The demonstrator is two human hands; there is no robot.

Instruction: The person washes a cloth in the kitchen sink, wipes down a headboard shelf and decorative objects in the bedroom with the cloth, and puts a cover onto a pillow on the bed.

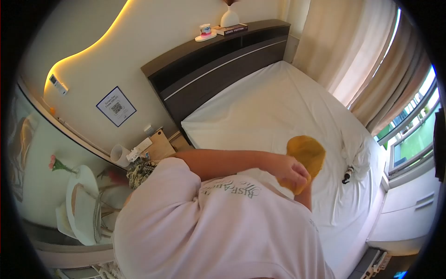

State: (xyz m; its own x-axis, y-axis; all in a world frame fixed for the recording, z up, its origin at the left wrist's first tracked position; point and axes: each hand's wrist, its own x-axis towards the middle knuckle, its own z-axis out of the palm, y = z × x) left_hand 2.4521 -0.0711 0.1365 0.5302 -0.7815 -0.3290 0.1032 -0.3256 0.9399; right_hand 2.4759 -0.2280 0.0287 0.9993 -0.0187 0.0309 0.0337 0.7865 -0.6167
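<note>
A mustard-yellow cloth [306, 151] is spread in front of my body, above the white bed sheet. My left hand [293, 172] reaches across from the left, its fingers bent together on the near part of the cloth. Part of my right forearm [304, 200] shows just below the cloth. The cloth hides my right hand, so its fingers cannot be seen. Under both arms is my light shirt [223, 228] with green lettering.
The bed's white sheet [260, 102] meets a dark headboard [223, 65]. Toward its right side lies a small black-and-white object [348, 175] by bunched fabric. At left are a bedside table [160, 145] and a white chair [83, 204]. Curtains [344, 46] hang at right.
</note>
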